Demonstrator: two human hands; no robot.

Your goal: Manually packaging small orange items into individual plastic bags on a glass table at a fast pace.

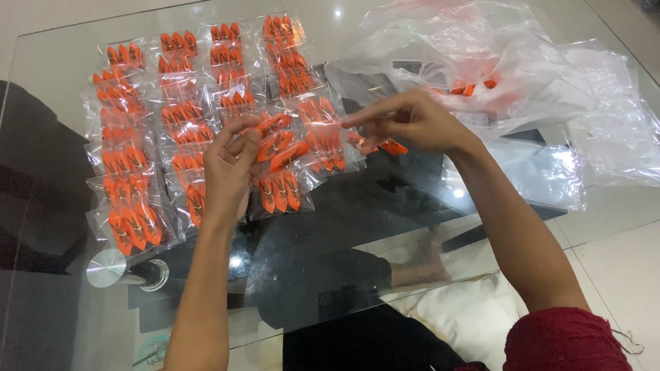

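Note:
My left hand (228,172) holds a small clear packet with orange clips (279,144) above the glass table (422,226). My right hand (409,121) pinches the packet's other edge, with one orange clip (392,147) showing just under its fingers. Both hands hover over rows of filled packets of orange clips (129,154) laid flat on the glass.
A large crumpled clear plastic bag (481,57) with a few loose orange clips (472,88) lies at the back right. More flat clear bags (621,132) spread to the right. Under the glass I see a metal table fitting (108,266), dark cloth and a white cushion (465,314).

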